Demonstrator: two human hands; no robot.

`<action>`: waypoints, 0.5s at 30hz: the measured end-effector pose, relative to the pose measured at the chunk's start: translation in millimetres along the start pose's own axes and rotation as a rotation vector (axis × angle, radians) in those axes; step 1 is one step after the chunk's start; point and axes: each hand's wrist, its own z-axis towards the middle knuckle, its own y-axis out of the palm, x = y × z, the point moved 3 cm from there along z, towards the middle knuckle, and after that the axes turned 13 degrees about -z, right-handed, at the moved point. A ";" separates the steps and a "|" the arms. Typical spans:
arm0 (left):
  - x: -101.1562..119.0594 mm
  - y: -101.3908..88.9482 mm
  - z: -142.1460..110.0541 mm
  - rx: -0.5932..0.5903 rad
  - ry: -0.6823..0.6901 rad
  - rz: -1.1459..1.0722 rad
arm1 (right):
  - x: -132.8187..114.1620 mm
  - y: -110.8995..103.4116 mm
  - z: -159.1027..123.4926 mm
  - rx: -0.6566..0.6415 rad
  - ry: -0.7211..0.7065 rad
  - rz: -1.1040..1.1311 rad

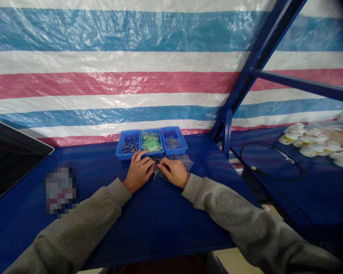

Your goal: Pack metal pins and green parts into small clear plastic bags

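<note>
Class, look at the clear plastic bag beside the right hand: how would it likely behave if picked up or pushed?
The bag is probably floppy, since it looks thin and see-through. Pushed, it would likely slide or crumple rather than roll, as it lies fairly flat on the table.

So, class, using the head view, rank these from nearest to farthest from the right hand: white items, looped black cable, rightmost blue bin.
From the right hand:
1. Rightmost blue bin: just beyond the hand.
2. Looped black cable: off to the right.
3. White items: farther right.
</note>
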 end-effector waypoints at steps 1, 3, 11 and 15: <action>0.0 0.1 0.0 -0.001 -0.002 0.002 | 0.0 -0.1 -0.1 0.000 -0.002 0.004; 0.1 0.1 -0.1 0.003 -0.003 0.000 | 0.3 -0.2 -0.3 -0.002 -0.002 0.008; 0.0 0.8 0.4 0.014 0.008 -0.019 | -0.3 -0.6 -0.2 -0.013 -0.020 -0.001; -0.2 1.5 0.4 0.011 0.000 -0.026 | -0.7 -0.9 -0.1 -0.025 -0.033 -0.004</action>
